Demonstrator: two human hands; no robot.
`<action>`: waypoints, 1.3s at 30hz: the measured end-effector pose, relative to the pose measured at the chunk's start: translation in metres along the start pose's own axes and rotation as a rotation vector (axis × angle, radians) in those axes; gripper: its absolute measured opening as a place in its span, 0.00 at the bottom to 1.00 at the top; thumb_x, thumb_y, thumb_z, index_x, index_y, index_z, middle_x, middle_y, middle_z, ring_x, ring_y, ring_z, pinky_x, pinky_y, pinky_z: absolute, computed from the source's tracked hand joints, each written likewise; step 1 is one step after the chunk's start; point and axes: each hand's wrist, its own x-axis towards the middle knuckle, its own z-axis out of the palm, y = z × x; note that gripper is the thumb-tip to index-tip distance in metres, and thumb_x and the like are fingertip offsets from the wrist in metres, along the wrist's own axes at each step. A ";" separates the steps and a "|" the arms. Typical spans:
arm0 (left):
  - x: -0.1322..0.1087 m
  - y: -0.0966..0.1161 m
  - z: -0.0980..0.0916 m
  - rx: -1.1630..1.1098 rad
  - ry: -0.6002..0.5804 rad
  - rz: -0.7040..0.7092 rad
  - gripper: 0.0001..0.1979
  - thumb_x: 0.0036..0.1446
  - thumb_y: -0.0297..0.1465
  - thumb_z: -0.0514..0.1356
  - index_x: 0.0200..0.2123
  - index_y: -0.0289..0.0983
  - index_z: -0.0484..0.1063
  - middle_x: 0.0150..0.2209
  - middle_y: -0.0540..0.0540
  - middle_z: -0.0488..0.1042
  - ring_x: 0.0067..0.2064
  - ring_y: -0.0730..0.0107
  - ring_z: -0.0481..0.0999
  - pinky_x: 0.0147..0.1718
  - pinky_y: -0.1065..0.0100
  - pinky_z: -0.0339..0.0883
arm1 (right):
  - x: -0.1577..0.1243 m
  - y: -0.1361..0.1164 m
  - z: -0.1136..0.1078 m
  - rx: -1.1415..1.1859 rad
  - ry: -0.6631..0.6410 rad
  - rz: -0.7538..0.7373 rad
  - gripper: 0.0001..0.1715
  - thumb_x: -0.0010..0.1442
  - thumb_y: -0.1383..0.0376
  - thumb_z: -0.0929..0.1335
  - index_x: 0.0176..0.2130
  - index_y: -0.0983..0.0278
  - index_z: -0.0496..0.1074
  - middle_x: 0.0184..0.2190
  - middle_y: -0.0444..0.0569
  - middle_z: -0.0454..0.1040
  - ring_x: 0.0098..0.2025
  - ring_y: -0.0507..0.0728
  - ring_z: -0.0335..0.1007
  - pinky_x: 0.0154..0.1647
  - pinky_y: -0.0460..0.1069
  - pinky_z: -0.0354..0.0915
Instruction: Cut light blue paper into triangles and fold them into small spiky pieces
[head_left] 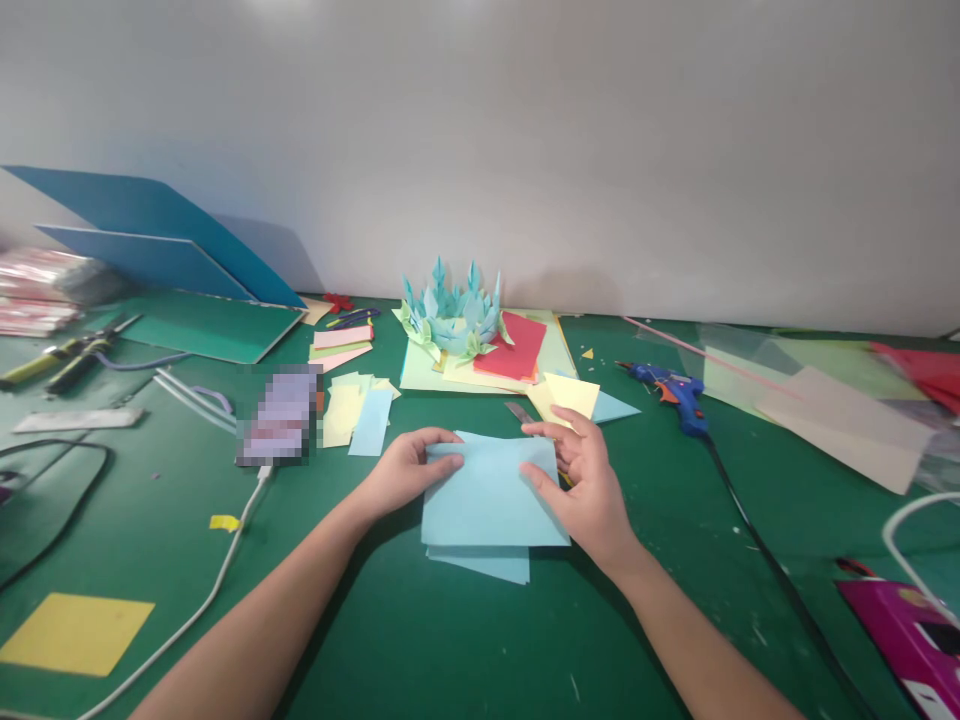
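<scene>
A light blue sheet of paper (491,505) is between my two hands near the front middle of the table. My left hand (409,468) pinches its upper left edge, thumb on top. At the right edge, my right hand (589,490) has its thumb on the sheet and its fingers curled at the far side. More blue sheets (487,565) stick out beneath it toward me. Just beyond my right hand lies a metal blade (517,411), its other end hidden by the hand. Yellow paper (571,392) and a blue paper triangle (615,407) lie behind that hand.
A blue folded-paper lotus (450,320) stands on coloured sheets at the back. To the right lies a blue glue gun (679,395) with a black cord. A blurred phone (281,415) on a white cable and paper strips (371,420) are left. Pliers (75,358) lie far left.
</scene>
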 end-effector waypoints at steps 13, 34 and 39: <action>-0.005 0.006 -0.003 -0.217 -0.222 -0.067 0.24 0.44 0.38 0.67 0.44 0.37 0.65 0.25 0.51 0.74 0.24 0.73 0.72 0.25 0.71 0.62 | 0.002 0.000 -0.005 -0.102 0.055 0.127 0.33 0.53 0.64 0.67 0.56 0.59 0.55 0.39 0.53 0.73 0.38 0.59 0.74 0.38 0.55 0.70; -0.003 0.002 0.007 0.000 -0.229 -0.054 0.20 0.46 0.44 0.64 0.35 0.35 0.67 0.19 0.58 0.59 0.21 0.78 0.59 0.23 0.72 0.54 | -0.006 -0.012 0.014 -0.433 0.046 -0.595 0.14 0.60 0.75 0.62 0.41 0.59 0.69 0.32 0.48 0.75 0.36 0.56 0.73 0.38 0.52 0.71; -0.003 0.004 0.009 -0.143 -0.178 -0.070 0.26 0.44 0.54 0.60 0.25 0.35 0.65 0.21 0.53 0.64 0.23 0.75 0.66 0.26 0.70 0.62 | -0.004 -0.018 0.017 -0.489 -0.177 -0.633 0.16 0.63 0.74 0.60 0.38 0.59 0.73 0.35 0.51 0.76 0.38 0.57 0.72 0.39 0.54 0.69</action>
